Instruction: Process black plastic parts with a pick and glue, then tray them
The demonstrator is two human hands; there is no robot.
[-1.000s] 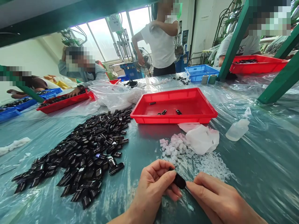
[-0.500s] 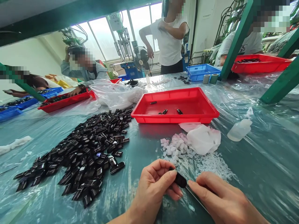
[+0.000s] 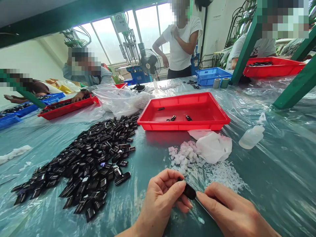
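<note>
My left hand (image 3: 161, 199) pinches a small black plastic piece (image 3: 189, 191) between thumb and fingers, low in the middle of the view. My right hand (image 3: 229, 210) is closed beside it, its fingertips touching the piece's right end and gripping a thin dark tool that is mostly hidden. A big heap of the same black pieces (image 3: 86, 164) lies to the left on the plastic-covered table (image 3: 283, 177). Small white bits (image 3: 187, 158) and a crumpled white cloth (image 3: 213, 148) lie just beyond my hands.
A red tray (image 3: 209, 123) holding a few black pieces sits behind the cloth. A small clear bottle (image 3: 251, 136) lies to the right. Farther off are other red and blue trays (image 3: 212, 75), a plastic bag (image 3: 120, 100), green frame legs (image 3: 293, 89) and several people.
My hands and the black piece have hardly moved. The standing person in the white shirt at the back has shifted to the right.
</note>
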